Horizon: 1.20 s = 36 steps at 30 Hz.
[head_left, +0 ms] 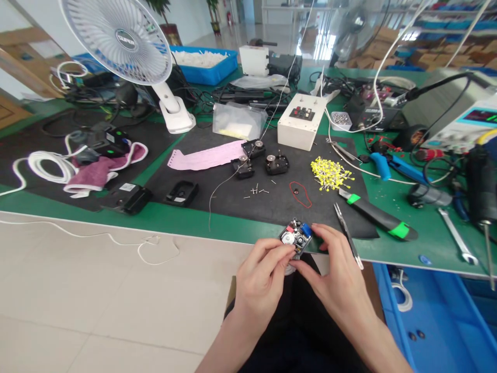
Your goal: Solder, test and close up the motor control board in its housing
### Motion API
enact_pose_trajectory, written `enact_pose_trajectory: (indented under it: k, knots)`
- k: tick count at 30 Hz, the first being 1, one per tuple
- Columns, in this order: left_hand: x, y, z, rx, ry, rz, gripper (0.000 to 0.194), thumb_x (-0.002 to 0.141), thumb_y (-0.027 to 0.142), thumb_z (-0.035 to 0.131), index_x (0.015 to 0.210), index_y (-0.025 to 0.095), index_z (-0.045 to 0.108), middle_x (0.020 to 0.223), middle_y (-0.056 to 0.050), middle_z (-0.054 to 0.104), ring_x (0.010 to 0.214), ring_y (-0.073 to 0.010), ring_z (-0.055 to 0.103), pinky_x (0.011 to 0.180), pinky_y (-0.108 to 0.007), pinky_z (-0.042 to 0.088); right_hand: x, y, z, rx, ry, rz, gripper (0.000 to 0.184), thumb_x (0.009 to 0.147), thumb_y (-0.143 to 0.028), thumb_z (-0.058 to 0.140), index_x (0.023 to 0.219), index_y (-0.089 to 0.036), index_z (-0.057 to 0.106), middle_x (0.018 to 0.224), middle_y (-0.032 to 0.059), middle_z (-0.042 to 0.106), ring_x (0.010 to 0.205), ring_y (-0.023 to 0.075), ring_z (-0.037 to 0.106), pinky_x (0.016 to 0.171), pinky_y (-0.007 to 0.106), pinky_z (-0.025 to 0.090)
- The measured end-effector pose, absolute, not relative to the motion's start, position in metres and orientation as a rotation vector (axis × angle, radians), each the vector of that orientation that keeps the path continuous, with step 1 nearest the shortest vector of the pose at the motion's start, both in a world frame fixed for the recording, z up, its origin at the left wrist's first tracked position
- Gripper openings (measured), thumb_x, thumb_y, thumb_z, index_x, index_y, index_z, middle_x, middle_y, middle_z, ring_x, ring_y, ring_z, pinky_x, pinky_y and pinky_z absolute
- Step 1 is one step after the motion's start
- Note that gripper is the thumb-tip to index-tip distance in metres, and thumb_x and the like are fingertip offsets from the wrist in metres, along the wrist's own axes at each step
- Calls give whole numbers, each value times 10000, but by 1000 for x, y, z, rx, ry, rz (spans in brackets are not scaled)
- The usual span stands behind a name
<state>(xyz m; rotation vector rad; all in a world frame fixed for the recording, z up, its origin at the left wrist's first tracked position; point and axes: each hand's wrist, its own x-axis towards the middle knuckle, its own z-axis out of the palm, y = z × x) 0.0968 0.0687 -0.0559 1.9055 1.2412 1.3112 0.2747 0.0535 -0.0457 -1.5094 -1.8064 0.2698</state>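
Both my hands hold a small circuit board (296,235) with a white round part, a blue block and a red part, just in front of the table's near edge. My left hand (261,274) pinches its lower left side with curled fingers. My right hand (334,269) grips its right side and also holds metal tweezers (348,234) that point up and away. On the black mat (272,202) beyond lie three black housings (259,158), a pile of small yellow parts (330,173), several loose screws (256,191) and a red loop (301,194).
A white desk fan (128,46) stands at the back left. A white switch box (302,122), a green-black utility knife (378,215), blue-handled pliers (388,166), a wrench (458,239), a power supply (466,124) and tangled cables crowd the green table (186,220). A blue bin (446,311) sits below right.
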Motion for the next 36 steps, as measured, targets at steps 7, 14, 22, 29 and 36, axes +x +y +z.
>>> enact_pose_trajectory:
  k: [7, 14, 22, 29, 36]
  knots:
    - [95, 73, -54, 1895, 1203, 1294, 274, 995, 39, 640, 1129, 248, 755, 1078, -25, 709, 987, -145, 709, 903, -251, 583, 296, 62, -14, -1373, -2169, 217, 320, 1015, -137, 658, 1298, -283, 689, 1387, 124, 497, 1216, 319, 520, 937, 493, 553]
    - [95, 72, -55, 1877, 1204, 1300, 245, 1004, 47, 625, 1104, 235, 746, 1046, -30, 708, 960, -148, 711, 894, -258, 588, 304, 88, 4, -1278, -2416, 262, 258, 1025, -117, 601, 1215, -252, 712, 1290, 125, 512, 1148, 295, 537, 932, 465, 568]
    - [95, 69, -59, 1858, 1207, 1337, 266, 990, 32, 636, 1117, 236, 749, 1073, -32, 721, 991, -150, 718, 918, -257, 590, 306, 96, 5, -1204, -2486, 335, 260, 1021, -100, 589, 1219, -250, 666, 1266, 112, 485, 1094, 266, 528, 896, 425, 547]
    - [97, 71, -57, 1836, 1219, 1367, 232, 990, 48, 650, 1081, 236, 751, 1022, -29, 724, 935, -145, 719, 863, -252, 594, 307, 97, -1, -1182, -2435, 397, 176, 1049, -122, 562, 1145, -231, 660, 1263, 109, 474, 1123, 255, 527, 930, 421, 551]
    - [99, 70, -54, 1811, 1228, 1373, 220, 992, 65, 649, 1069, 239, 761, 1017, -36, 731, 936, -161, 725, 852, -274, 607, 308, 91, -6, -1192, -2398, 316, 155, 1054, -149, 572, 1153, -233, 658, 1306, 119, 501, 1168, 266, 552, 934, 422, 576]
